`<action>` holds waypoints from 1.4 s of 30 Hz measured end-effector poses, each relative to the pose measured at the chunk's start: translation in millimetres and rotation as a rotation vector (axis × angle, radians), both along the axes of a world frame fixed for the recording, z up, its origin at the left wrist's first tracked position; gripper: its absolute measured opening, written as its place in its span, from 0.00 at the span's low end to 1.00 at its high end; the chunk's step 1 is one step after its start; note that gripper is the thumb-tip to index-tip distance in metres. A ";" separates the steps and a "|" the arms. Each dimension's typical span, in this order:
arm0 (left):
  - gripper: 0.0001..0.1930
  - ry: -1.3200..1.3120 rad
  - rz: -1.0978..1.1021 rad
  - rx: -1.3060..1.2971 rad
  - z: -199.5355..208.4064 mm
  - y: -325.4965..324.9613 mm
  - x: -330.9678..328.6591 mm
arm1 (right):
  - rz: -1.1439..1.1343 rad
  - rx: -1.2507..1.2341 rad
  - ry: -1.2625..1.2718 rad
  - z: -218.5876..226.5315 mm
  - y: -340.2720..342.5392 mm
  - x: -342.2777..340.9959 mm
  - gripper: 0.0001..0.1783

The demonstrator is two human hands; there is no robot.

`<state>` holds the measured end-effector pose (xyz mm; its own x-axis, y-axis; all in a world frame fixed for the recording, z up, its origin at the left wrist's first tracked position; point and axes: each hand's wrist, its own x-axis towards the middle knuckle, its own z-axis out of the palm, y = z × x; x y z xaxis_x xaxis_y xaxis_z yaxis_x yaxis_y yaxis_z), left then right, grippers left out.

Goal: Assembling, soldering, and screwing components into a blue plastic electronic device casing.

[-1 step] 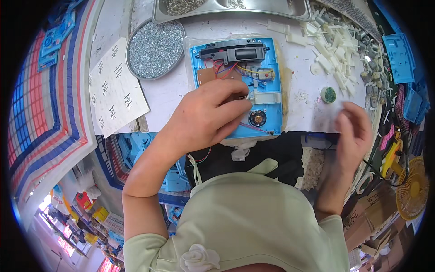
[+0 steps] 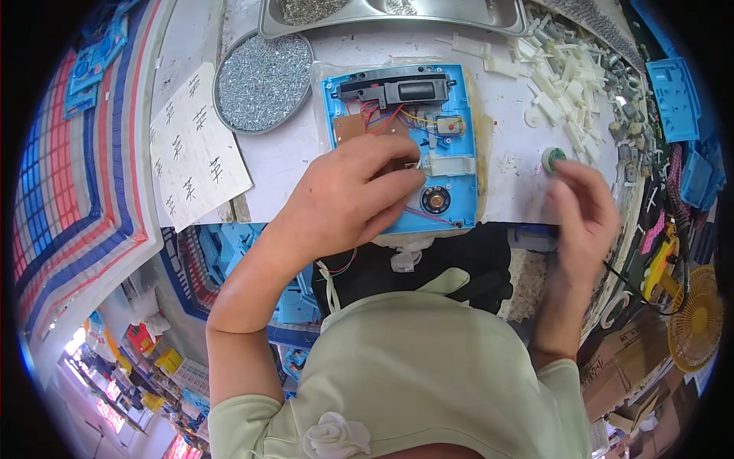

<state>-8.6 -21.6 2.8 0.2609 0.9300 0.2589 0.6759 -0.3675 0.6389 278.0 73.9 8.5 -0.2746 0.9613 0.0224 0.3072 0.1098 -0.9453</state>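
- Head view: from where I stand, the blue case (image 2: 463, 193) lies open side up on the surface (image 2: 287, 164), in front of the person's body.
- Left grip (image 2: 348, 183): fingers curled over the lower left of the case, tips bunched beside the pale strip (image 2: 453, 166). Cannot tell whether anything is pinched; the knuckles hide it.
- Right grip (image 2: 585, 210): thumb and fingers parted, forefinger at the green disc (image 2: 552, 159), right of the case. Contact with the disc cannot be told.
- Case, judged: thin moulded plastic, light and stiff, smooth-walled, so probably inclined to slide if pushed from one side. Best hold: opposite outer walls, tips kept off the interior.
- Weak points, judged: red wires (image 2: 391, 120), thin and limp, easily snagged or tugged off their joints; speaker (image 2: 436, 200), whose cone would likely dent under a fingertip.
- Black part (image 2: 413, 92) looks rigid, but should be a poor handle, its fixing being unclear.
- Disc, judged: small, light, firm; take by its rim, between thumb and forefinger.
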 end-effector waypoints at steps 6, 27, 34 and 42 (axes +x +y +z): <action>0.18 -0.068 0.092 0.046 0.6 -7.9 3.8 | 0.311 0.316 -0.285 0.2 25.2 -77.6 0.09; 0.16 0.222 0.345 0.331 -6.0 23.0 22.8 | 0.468 0.560 -0.702 18.5 37.5 -101.3 0.13; 0.16 0.211 0.317 0.293 -6.1 23.4 23.3 | 0.489 0.198 -0.595 20.9 49.1 -99.1 0.11; 0.14 0.184 0.323 0.303 -5.0 24.9 21.4 | 0.649 0.682 -0.731 21.9 48.7 -100.3 0.08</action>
